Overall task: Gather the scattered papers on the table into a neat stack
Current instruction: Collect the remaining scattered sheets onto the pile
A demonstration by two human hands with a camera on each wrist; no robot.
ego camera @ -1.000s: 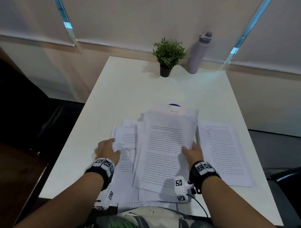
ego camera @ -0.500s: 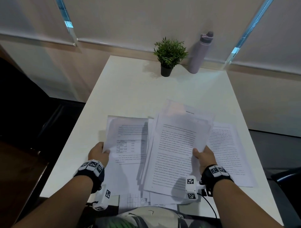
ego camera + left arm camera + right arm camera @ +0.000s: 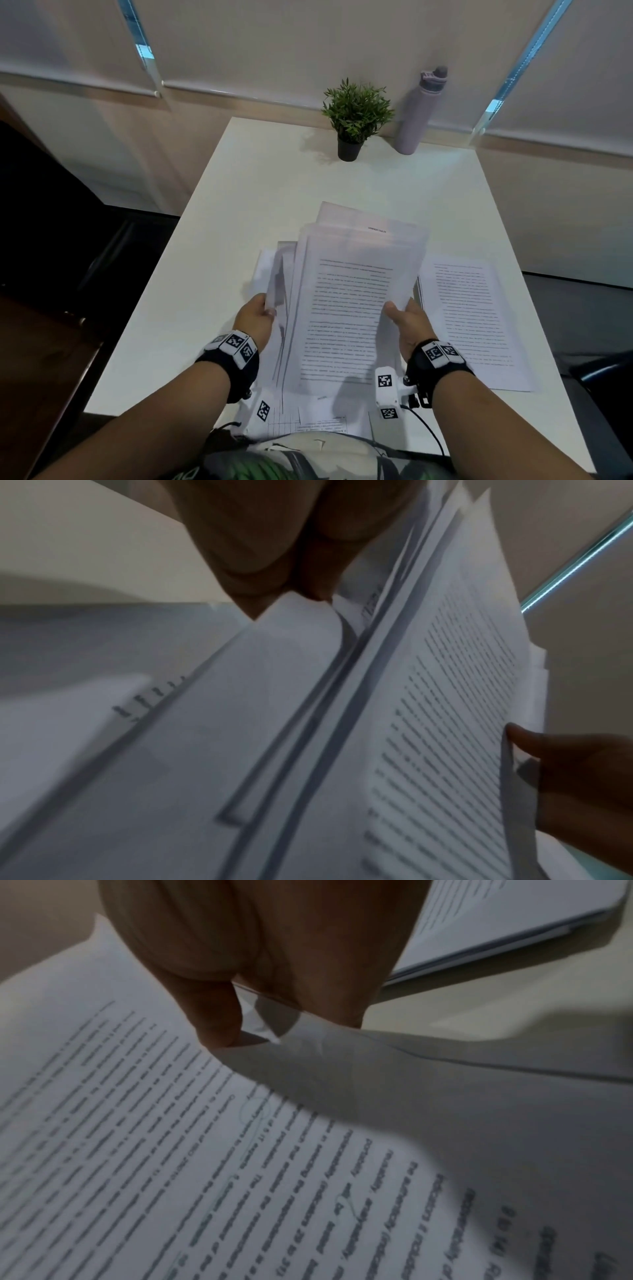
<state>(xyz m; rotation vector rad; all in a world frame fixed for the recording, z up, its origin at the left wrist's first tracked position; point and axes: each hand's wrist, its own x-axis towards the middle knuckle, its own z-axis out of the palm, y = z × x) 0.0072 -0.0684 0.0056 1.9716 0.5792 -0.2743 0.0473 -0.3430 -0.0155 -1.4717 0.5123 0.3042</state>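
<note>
A loose bundle of printed papers (image 3: 356, 301) is held up above the middle of the white worktop (image 3: 342, 185), its sheets fanned and uneven at the far edge, the top page covered in lines of text. The right hand (image 3: 409, 322) takes the bundle's right edge at about 3 o'clock; in the right wrist view its grip is a pinch, thumb on top of the page and fingers (image 3: 329, 961) underneath. The left hand (image 3: 255, 320) grasps the left-hand sheets at about 9 o'clock, thumb over the edge, and the left wrist view shows those sheets standing apart from the main bundle with gaps between them.

Under and around the bundle more papers lie flat on the worktop: a text-covered stack (image 3: 472, 322) just beside the right hand at 3 o'clock, and a few sheets (image 3: 308, 421) at the near edge at 6 o'clock, one with a printed grid.

At 12 o'clock, well apart from the papers, a small potted plant (image 3: 354, 116) stands beside a lilac bottle (image 3: 418, 113) at the worktop's far edge.
</note>
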